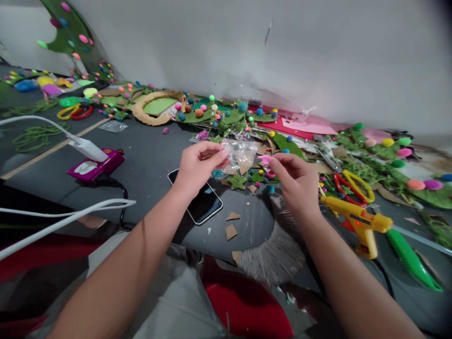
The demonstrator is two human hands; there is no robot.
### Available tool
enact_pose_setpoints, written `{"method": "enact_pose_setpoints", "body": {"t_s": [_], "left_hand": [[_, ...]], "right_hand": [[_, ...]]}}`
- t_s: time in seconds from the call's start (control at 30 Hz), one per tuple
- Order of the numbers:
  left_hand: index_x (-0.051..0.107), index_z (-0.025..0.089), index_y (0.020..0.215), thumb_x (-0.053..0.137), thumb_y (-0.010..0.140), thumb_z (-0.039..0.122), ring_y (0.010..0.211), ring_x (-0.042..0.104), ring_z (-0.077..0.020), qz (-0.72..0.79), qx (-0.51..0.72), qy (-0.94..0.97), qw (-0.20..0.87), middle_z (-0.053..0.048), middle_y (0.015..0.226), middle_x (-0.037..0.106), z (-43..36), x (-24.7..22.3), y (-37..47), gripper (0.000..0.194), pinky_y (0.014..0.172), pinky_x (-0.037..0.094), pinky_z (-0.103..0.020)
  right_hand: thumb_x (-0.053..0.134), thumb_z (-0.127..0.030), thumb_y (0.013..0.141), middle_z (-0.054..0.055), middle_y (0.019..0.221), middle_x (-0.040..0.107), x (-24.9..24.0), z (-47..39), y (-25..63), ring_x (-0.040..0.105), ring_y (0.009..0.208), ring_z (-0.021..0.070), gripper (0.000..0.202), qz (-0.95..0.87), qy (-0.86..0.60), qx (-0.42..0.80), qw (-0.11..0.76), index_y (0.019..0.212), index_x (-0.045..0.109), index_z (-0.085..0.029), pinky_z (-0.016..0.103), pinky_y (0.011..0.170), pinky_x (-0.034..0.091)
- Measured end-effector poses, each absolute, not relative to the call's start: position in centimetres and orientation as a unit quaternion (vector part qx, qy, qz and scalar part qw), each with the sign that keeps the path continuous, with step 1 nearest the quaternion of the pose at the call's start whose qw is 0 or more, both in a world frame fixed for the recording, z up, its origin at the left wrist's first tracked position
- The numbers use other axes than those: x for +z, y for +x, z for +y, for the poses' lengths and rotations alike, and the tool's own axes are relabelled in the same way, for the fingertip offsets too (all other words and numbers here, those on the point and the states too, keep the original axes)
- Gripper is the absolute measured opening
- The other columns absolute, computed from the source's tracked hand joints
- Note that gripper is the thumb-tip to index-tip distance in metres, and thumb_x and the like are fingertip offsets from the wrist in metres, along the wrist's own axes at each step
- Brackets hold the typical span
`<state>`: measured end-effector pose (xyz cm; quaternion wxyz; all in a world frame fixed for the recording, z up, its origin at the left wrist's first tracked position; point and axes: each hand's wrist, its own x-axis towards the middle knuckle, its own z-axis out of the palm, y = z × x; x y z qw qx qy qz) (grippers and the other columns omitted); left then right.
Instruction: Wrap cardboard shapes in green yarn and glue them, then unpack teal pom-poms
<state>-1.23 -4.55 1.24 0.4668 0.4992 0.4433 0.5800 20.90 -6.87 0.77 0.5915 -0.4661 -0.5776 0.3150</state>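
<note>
Between thumb and fingers, my left hand (199, 165) pinches a clear plastic bag (242, 153) over the middle of the table. My right hand (296, 181), closed too, holds a small pink piece (264, 159) at its fingertips, a short way right of the bag; its exact kind is too small to tell. Partly under my left forearm lies a smartphone (205, 205) with a dark screen. Below the hands sit a green crocheted star (236, 181), small pompoms and cardboard scraps (231, 231).
A yellow hot glue gun (356, 221), red-and-yellow scissors (353, 186), a green brush (411, 259) and a grey broom head (271, 252) lie at the right. Leftward are a purple power socket (97, 165) and white cables. Pompom-covered green felt (212, 115) and a tan ring (155, 108) line the wall.
</note>
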Motion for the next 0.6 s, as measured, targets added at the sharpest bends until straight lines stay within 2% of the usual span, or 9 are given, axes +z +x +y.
{"method": "enact_pose_setpoints", "body": {"t_s": [0.07,0.13,0.2,0.27,0.33,0.43,0.53,0.6], "left_hand": [[0.071,0.016,0.089,0.082,0.077,0.027,0.072,0.072,-0.0161,0.488,0.586,0.505,0.405,-0.005,0.081,0.074,-3.7,1.2,-2.9,0.02,0.076,0.063,-0.033],[0.069,0.017,0.094,0.078,0.079,0.027,0.081,0.073,-0.0199,0.55,0.561,0.524,0.329,-0.006,0.089,0.075,-2.8,0.8,-4.5,0.02,0.082,0.062,-0.038],[0.068,0.018,0.102,0.077,0.078,0.026,0.105,0.071,-0.0266,0.61,0.499,0.564,0.245,-0.01,0.109,0.075,-2.2,0.3,-5.7,0.027,0.099,0.057,-0.045],[0.067,0.019,0.112,0.08,0.072,0.022,0.128,0.06,-0.0345,0.639,0.469,0.58,0.188,-0.013,0.131,0.067,-2.1,-0.1,-6.0,0.042,0.115,0.045,-0.053],[0.064,0.02,0.121,0.077,0.074,0.019,0.137,0.053,-0.0344,0.634,0.449,0.616,0.131,-0.013,0.142,0.061,-2.6,-0.2,-5.4,0.048,0.12,0.039,-0.05],[0.065,0.018,0.123,0.069,0.082,0.019,0.127,0.061,-0.0294,0.578,0.445,0.674,0.113,-0.013,0.137,0.065,-3.4,0.2,-3.9,0.042,0.112,0.047,-0.043],[0.07,0.017,0.111,0.066,0.084,0.022,0.109,0.069,-0.0261,0.557,0.443,0.684,0.16,-0.011,0.119,0.074,-3.7,0.6,-3.1,0.027,0.097,0.054,-0.04],[0.073,0.019,0.102,0.066,0.085,0.024,0.099,0.071,-0.0242,0.562,0.426,0.683,0.193,-0.009,0.107,0.077,-3.6,0.7,-3.2,0.019,0.09,0.055,-0.038]], "right_hand": [[0.079,-0.038,0.085,0.004,0.092,0.076,0.8,-6.7,21.2,0.072,0.084,0.018,0.018,-0.545,-0.458,0.377,0.593,0.094,0.074,-0.022,0.034,0.08,0.06],[0.08,-0.038,0.084,0.004,0.093,0.077,0.8,-6.6,21.5,0.074,0.084,0.019,0.019,-0.519,-0.442,0.436,0.587,0.093,0.072,-0.023,0.036,0.082,0.062],[0.082,-0.035,0.082,0.003,0.09,0.078,0.8,-6.3,21.8,0.075,0.081,0.0192,0.02,-0.502,-0.433,0.474,0.579,0.092,0.069,-0.024,0.036,0.081,0.062],[0.082,-0.033,0.081,0.002,0.087,0.077,0.8,-6.1,22.2,0.074,0.077,0.0175,0.021,-0.498,-0.437,0.482,0.573,0.096,0.071,-0.025,0.034,0.078,0.062],[0.08,-0.034,0.084,0.001,0.088,0.075,0.8,-5.9,22.5,0.071,0.075,0.0155,0.019,-0.511,-0.449,0.475,0.558,0.1,0.074,-0.026,0.031,0.074,0.06],[0.072,-0.044,0.09,0.001,0.086,0.07,0.6,-5.6,22.8,0.065,0.071,0.0135,0.021,-0.538,-0.453,0.469,0.534,0.099,0.077,-0.026,0.028,0.067,0.057],[0.069,-0.054,0.091,0.001,0.071,0.062,0.4,-5.6,22.9,0.058,0.061,0.0127,0.031,-0.555,-0.458,0.455,0.524,0.085,0.074,-0.024,0.026,0.055,0.05],[0.067,-0.06,0.089,0.0,0.062,0.058,0.4,-5.7,22.9,0.053,0.053,0.0116,0.04,-0.553,-0.47,0.445,0.525,0.074,0.066,-0.023,0.025,0.047,0.044]]}}
